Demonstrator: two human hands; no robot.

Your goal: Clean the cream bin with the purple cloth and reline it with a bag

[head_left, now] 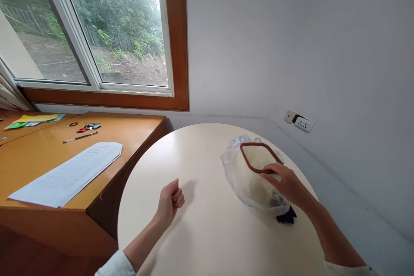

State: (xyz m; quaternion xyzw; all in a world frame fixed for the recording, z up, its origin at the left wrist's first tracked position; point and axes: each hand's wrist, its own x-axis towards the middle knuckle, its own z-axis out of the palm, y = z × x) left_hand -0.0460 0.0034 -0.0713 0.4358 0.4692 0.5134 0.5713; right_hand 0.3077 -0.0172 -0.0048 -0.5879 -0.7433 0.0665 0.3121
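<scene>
My right hand (282, 180) pinches the near edge of a brown rectangular frame (248, 164) with rounded corners, thumb below and fingers on top. The frame is held tilted over a clear plastic bag (235, 177) with pale, cream-coloured contents that lies on the round table (207, 241). I see the pale stuff through the frame's opening; what it is I cannot make out. A dark piece of cloth or similar (286, 216) pokes out beside the bag's near right side. To the left, my left hand (171, 198) is curled into a fist above the tabletop, with nothing visible in it.
An orange-brown desk (139, 125) stands left of the table, bearing paper sheets (74, 172), a pen (80, 137), scissors (82, 130) and coloured papers (35, 118). Behind are a window (123, 30) and a white wall with a socket (304, 124).
</scene>
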